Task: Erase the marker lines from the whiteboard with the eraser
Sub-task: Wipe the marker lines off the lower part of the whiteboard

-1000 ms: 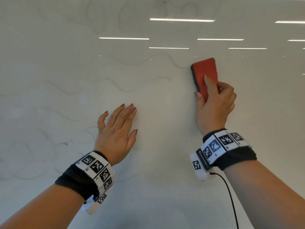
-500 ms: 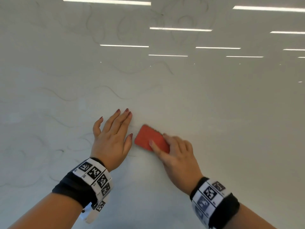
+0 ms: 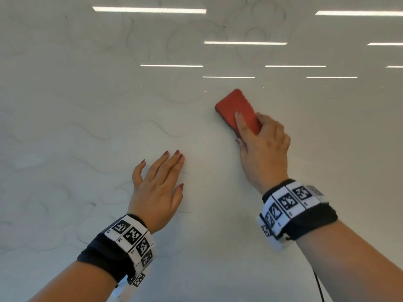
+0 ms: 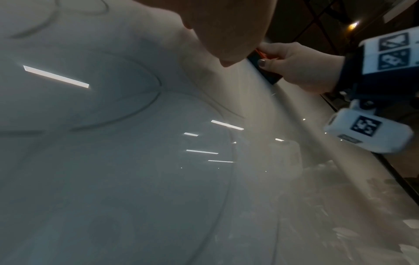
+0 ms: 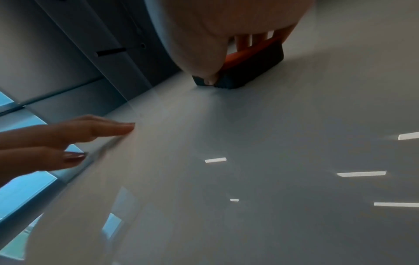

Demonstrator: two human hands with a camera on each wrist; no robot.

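The whiteboard (image 3: 327, 149) fills the view, glossy, mirroring ceiling lights; faint wavy lines (image 3: 91, 134) lie left of and above the fingers. The left hand (image 3: 157, 188) rests flat on it, fingers straight and spread. The right hand (image 3: 263, 151) grips the eraser (image 3: 237, 110), fingers curled round it, felt pressed to the board. Bare board lies right of the eraser.

- the eraser's (image 3: 236, 110) near end is hidden under the right hand's (image 3: 265, 152) fingers.
- the eraser's far end is motion-blurred.
- beyond the left hand's (image 3: 158, 188) fingertips, the marker lines (image 3: 161, 129) are too faint to trace.
- both forearms are cut off by the frame edge.
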